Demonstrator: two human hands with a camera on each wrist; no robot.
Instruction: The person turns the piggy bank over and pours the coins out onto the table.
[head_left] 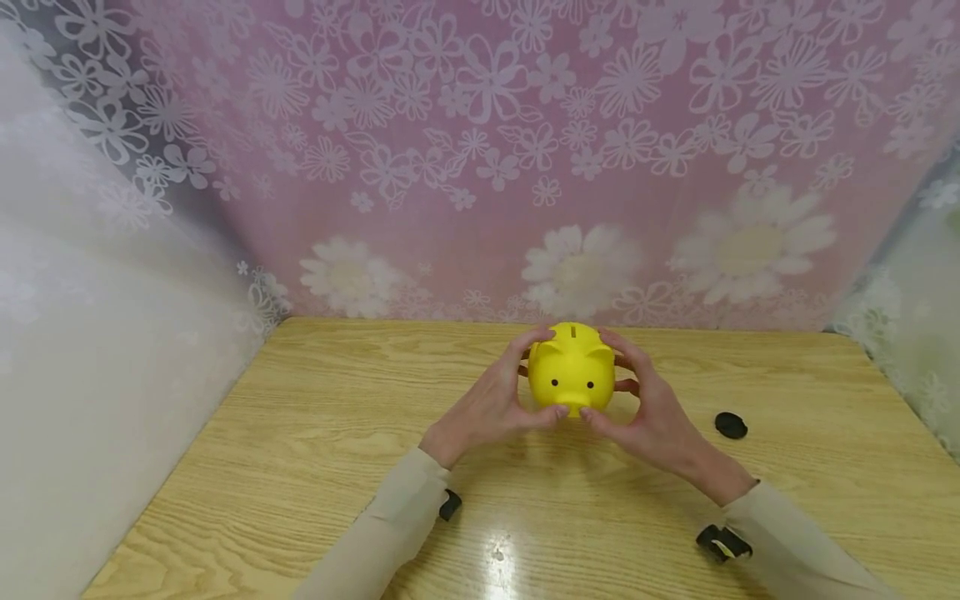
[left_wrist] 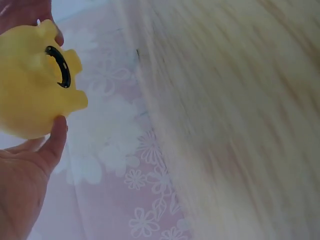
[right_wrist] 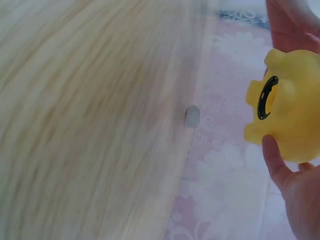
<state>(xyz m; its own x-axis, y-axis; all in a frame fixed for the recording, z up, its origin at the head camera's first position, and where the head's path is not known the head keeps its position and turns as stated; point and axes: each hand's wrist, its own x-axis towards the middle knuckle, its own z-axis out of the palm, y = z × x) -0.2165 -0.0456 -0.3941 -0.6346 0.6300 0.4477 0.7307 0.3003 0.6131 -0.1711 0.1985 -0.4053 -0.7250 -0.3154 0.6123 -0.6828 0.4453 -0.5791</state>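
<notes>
Both hands hold a yellow piggy bank (head_left: 572,367) above the table, its snout toward me and the coin slot on top. My left hand (head_left: 498,392) grips its left side, thumb near the snout. On the opposite side my right hand (head_left: 656,412) grips it the same way, thumb also by the snout. From below, the left wrist view shows the piggy bank (left_wrist: 25,85) with stubby feet and a black-rimmed opening (left_wrist: 61,67) in its belly. That black ring (right_wrist: 265,97) also appears in the right wrist view.
A round black cap (head_left: 731,425) lies on the wooden table (head_left: 315,467), right of the right hand. Behind the table hangs a pink floral curtain (head_left: 465,192). Pale panels (head_left: 97,333) flank the table. Black straps (head_left: 723,543) show at the wrists.
</notes>
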